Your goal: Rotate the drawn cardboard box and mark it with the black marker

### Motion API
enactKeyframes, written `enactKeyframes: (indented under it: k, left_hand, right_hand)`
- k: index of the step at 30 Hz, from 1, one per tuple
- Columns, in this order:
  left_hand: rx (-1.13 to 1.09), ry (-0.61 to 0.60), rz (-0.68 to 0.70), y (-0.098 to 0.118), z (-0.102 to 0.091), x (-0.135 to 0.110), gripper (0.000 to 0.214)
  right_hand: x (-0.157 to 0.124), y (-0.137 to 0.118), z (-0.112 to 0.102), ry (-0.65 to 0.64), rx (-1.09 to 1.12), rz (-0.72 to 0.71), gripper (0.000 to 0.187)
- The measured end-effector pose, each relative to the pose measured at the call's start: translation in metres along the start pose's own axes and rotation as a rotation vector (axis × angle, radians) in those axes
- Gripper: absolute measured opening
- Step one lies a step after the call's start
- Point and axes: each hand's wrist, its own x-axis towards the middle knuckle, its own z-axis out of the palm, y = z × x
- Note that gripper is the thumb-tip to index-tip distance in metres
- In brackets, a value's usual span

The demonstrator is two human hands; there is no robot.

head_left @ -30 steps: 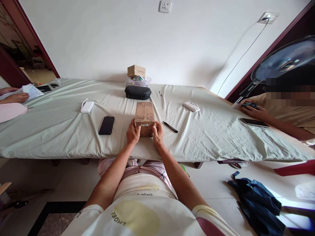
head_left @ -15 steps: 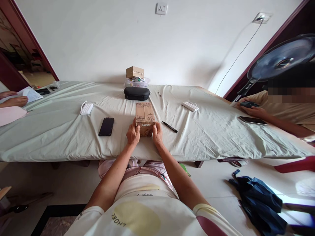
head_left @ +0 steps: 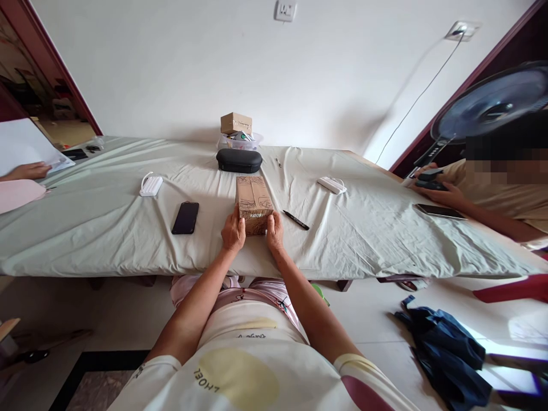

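Note:
Between my two hands is a brown cardboard box (head_left: 254, 197) with dark line drawings and a taped seam along its top. My left hand (head_left: 233, 229) grips its near left corner, and my right hand (head_left: 274, 229) grips the near right corner. Both thumbs face me; the other fingers are mostly hidden along the sides. A black marker pen (head_left: 296, 220) lies just right of the box. To the left lies a dark smartphone (head_left: 185, 218). Behind the box sits a black zip case (head_left: 238, 161).
White power banks (head_left: 151, 185) (head_left: 331, 185) lie on either side of the cloth-covered table (head_left: 107, 228). At the back, a clear plastic basket (head_left: 256, 140) carries a small carton (head_left: 236, 123). People sit at both ends; one holds paper (head_left: 29, 145). A fan (head_left: 492, 111) stands right.
My hands keep their hold on the box, which has barely shifted. At the left, the other person's paper has been raised. The view has moved slightly.

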Motion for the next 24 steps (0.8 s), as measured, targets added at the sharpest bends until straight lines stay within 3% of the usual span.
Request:
enactKeyframes:
  k: [8,15,24]
  left_hand:
    - [0.053,-0.002,-0.071,-0.0014,0.007,0.0009,0.055]
    - [0.028,-0.003,-0.012,-0.002,0.0076,-0.0007,0.054]
    - [-0.003,-0.022,-0.052,-0.0023,0.0085,0.0,0.049]
  right_hand:
    - [0.0006,0.0017,-0.0004,-0.01,0.018,0.014,0.049]
    - [0.0024,0.0022,0.0003,-0.008,0.036,0.023,0.048]
    - [0.0018,0.0039,-0.0014,-0.036,0.02,0.013,0.049]
